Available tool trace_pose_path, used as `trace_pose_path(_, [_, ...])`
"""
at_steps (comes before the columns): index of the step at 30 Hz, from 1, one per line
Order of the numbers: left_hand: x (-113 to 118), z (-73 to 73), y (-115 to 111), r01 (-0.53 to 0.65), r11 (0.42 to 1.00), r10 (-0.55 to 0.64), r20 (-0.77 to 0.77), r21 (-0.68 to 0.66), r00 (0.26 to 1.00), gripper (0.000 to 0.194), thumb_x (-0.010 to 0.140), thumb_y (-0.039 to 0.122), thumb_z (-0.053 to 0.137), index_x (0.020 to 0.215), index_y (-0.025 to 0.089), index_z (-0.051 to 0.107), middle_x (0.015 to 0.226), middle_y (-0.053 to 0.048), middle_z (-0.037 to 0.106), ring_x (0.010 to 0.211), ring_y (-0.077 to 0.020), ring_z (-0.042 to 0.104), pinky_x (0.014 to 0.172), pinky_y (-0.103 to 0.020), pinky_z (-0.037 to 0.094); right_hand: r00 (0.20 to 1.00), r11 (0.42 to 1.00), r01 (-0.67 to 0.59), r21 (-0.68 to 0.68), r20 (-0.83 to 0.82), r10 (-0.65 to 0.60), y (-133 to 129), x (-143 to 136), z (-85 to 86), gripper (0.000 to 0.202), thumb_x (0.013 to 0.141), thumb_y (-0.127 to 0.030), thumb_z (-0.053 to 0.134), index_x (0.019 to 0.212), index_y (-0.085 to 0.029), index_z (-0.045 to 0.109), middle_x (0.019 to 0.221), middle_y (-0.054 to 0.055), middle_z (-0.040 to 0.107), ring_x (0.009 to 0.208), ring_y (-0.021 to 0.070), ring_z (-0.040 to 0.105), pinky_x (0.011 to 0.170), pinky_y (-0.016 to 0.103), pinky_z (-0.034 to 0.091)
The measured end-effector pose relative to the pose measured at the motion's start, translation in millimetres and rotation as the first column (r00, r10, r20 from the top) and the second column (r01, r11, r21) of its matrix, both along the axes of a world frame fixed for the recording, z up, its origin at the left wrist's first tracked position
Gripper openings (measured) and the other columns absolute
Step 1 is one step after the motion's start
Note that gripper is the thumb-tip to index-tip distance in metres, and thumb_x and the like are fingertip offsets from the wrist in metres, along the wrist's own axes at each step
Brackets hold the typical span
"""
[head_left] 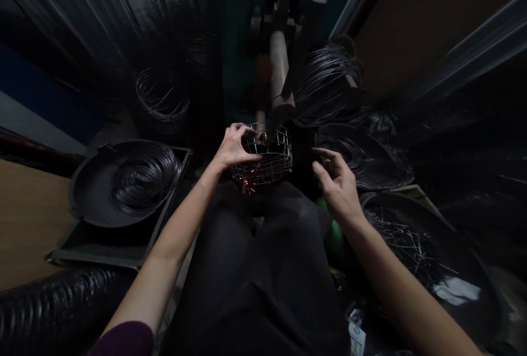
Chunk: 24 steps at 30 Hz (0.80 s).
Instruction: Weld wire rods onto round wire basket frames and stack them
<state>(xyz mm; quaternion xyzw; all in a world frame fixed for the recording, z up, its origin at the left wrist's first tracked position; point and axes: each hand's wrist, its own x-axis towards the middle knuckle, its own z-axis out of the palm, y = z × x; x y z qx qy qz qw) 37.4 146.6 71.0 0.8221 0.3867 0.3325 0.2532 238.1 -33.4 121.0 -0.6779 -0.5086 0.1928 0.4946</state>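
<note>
A small wire basket (272, 167) sits under the metal arm (280, 65) of a machine, at the centre of the view. My left hand (239, 147) grips the basket's left side, thumb on the near side and fingers over the top. Orange sparks (249, 186) fly at the basket's lower left. To the right, apart from the basket, is my right hand (336, 180), its thumb and index finger spread with a gap between them; nothing shows between them.
At left a dark pan (93, 194) holds a wire coil (146, 178). Wire rings (329, 79) hang right of the machine. Further right are a pan of rings (387, 161) and a large pan (473, 268) with short wires. My lap lies below the basket.
</note>
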Motion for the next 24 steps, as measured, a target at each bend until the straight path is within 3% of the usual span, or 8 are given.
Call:
trace_pose_path(3, [0.2, 1.2, 5.0, 0.021, 0.999, -0.021, 0.002, -0.032, 1.000, 0.064, 0.050, 0.038, 0.090, 0.106, 0.020, 0.063, 0.117, -0.008, 0.055, 0.114, -0.0294, 0.052, 0.104, -0.048, 0.044, 0.958, 0.998, 0.007, -0.058, -0.285, -0.023, -8.6, 10.0, -12.1, 0.047, 0.081, -0.039, 0.058, 0.125, -0.021, 0.055, 0.074, -0.003, 0.053, 0.057, 0.0092, 0.040, 0.050, 0.021, 0.033])
trace_pose_path(5, [-0.2, 2.5, 4.1, 0.029, 0.998, -0.028, 0.022, -0.054, 0.999, 0.062, 0.052, 0.037, 0.089, 0.105, 0.019, 0.062, 0.114, -0.008, 0.057, 0.111, -0.0289, 0.054, 0.101, -0.046, 0.046, 0.924, 0.994, 0.061, -0.092, -0.372, -0.091, -21.5, 13.6, -26.7, 0.054, 0.078, -0.038, 0.057, 0.129, -0.021, 0.050, 0.076, -0.003, 0.056, 0.057, 0.0092, 0.039, 0.051, 0.022, 0.033])
trace_pose_path(7, [-0.4, 3.9, 2.6, 0.021, 0.998, -0.019, 0.034, -0.066, 0.999, 0.066, 0.052, 0.035, 0.089, 0.108, 0.018, 0.060, 0.116, -0.009, 0.058, 0.111, -0.0293, 0.054, 0.100, -0.046, 0.046, 0.911, 0.978, 0.137, -0.159, -0.366, -0.188, -39.5, 13.1, -48.4, 0.058, 0.080, -0.042, 0.056, 0.134, -0.020, 0.046, 0.079, -0.001, 0.059, 0.058, 0.0100, 0.039, 0.053, 0.022, 0.035])
trace_pose_path(10, [-0.3, 5.4, 2.8, 0.027, 0.997, -0.023, 0.048, -0.078, 0.999, 0.078, 0.050, 0.033, 0.089, 0.118, 0.018, 0.054, 0.119, -0.010, 0.059, 0.113, -0.0309, 0.054, 0.102, -0.047, 0.045, 0.878, 0.936, 0.246, -0.250, -0.350, -0.325, -68.6, 4.4, -93.8, 0.065, 0.084, -0.049, 0.050, 0.140, -0.019, 0.037, 0.078, -0.002, 0.058, 0.057, 0.0105, 0.040, 0.052, 0.023, 0.035])
trace_pose_path(13, [0.1, 6.0, 4.8, 0.064, 0.995, -0.057, 0.092, -0.077, 0.994, 0.084, 0.049, 0.032, 0.088, 0.122, 0.018, 0.050, 0.122, -0.011, 0.058, 0.116, -0.0313, 0.054, 0.104, -0.047, 0.043, 0.850, 0.913, 0.341, -0.224, -0.342, -0.401, -89.1, -7.9, -139.4, 0.067, 0.085, -0.050, 0.051, 0.141, -0.017, 0.035, 0.075, -0.003, 0.055, 0.059, 0.0104, 0.043, 0.057, 0.024, 0.039])
trace_pose_path(15, [0.2, 6.5, 4.2, 0.071, 0.995, -0.062, 0.113, -0.077, 0.992, 0.085, 0.049, 0.032, 0.088, 0.122, 0.019, 0.048, 0.123, -0.011, 0.058, 0.116, -0.0309, 0.055, 0.104, -0.047, 0.043, 0.854, 0.909, 0.376, -0.181, -0.312, -0.416, -96.4, -13.5, -158.7, 0.065, 0.086, -0.049, 0.052, 0.141, -0.019, 0.036, 0.082, -0.001, 0.059, 0.063, 0.0111, 0.048, 0.061, 0.025, 0.042])
trace_pose_path(19, [-0.6, 8.5, -3.5, 0.032, 0.999, -0.028, 0.104, -0.034, 0.994, 0.087, 0.048, 0.033, 0.088, 0.124, 0.020, 0.046, 0.124, -0.010, 0.056, 0.117, -0.0313, 0.053, 0.104, -0.047, 0.043, 0.891, 0.935, 0.306, -0.179, -0.293, -0.348, -105.7, -13.2, -168.2, 0.058, 0.090, -0.050, 0.048, 0.138, -0.018, 0.040, 0.103, 0.009, 0.067, 0.081, 0.0161, 0.062, 0.077, 0.034, 0.052])
trace_pose_path(24, [-0.7, 8.7, -9.4, 0.019, 1.000, -0.018, 0.090, -0.004, 0.996, 0.086, 0.049, 0.032, 0.086, 0.125, 0.020, 0.046, 0.123, -0.010, 0.056, 0.116, -0.0312, 0.053, 0.102, -0.047, 0.043, 0.927, 0.937, 0.209, -0.280, -0.248, -0.280, -120.7, -5.1, -167.4, 0.055, 0.088, -0.060, 0.047, 0.122, -0.018, 0.059, 0.120, 0.014, 0.067, 0.110, 0.0249, 0.065, 0.101, 0.047, 0.049])
